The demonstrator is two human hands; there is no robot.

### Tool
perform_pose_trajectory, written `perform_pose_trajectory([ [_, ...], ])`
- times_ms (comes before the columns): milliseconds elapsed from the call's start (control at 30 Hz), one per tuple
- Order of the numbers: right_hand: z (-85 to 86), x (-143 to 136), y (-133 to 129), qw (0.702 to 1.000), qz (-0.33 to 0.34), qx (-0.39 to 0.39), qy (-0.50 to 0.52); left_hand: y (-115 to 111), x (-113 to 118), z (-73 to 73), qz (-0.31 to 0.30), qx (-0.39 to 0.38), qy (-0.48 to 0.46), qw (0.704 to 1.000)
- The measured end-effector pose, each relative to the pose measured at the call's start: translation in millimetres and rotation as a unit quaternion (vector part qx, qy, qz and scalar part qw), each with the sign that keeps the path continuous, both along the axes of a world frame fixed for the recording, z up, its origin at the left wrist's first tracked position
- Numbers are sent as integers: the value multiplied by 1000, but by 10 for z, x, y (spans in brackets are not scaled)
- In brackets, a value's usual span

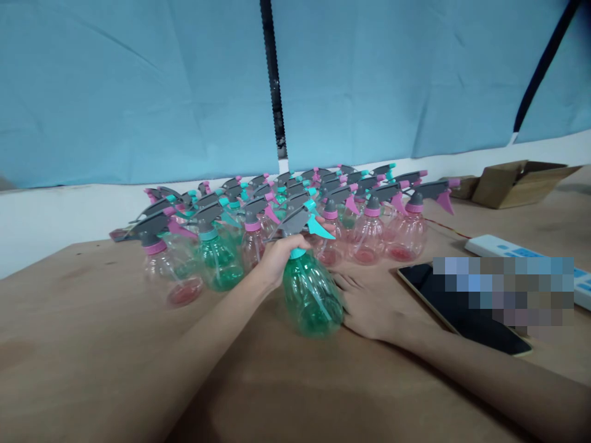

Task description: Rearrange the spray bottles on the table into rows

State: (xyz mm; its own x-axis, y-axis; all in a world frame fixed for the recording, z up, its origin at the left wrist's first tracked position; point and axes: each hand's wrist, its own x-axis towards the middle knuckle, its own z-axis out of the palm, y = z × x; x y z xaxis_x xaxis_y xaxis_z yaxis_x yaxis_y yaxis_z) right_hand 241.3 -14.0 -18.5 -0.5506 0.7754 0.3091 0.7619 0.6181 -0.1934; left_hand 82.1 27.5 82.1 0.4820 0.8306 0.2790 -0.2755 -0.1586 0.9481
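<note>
My left hand is wrapped round the neck of a green spray bottle, just under its grey head with a teal trigger. The bottle leans slightly, its base toward the right. Beside it on the right, my right hand rests low at the tabletop, its fingers partly hidden behind the bottle; whether they touch it is unclear. Just behind stand several more spray bottles in rows, among them a green one and a pink one to the left, and another pink one to the right.
A black tablet lies on the wooden table, right of my right hand, partly blurred out. Behind it are a white power strip with a thin cable and an open cardboard box. Blue cloth hangs at the back.
</note>
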Motion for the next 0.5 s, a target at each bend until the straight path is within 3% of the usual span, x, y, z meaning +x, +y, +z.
perform_pose_trajectory([
  [367, -6, 6, 7, 1000, 5, -25, -4, -17, 1, 12, 7, 2, -3, 1000],
  [500, -27, 14, 28, 1000, 0, -27, 10, 3, -14, -22, -1, -36, -16, 999],
])
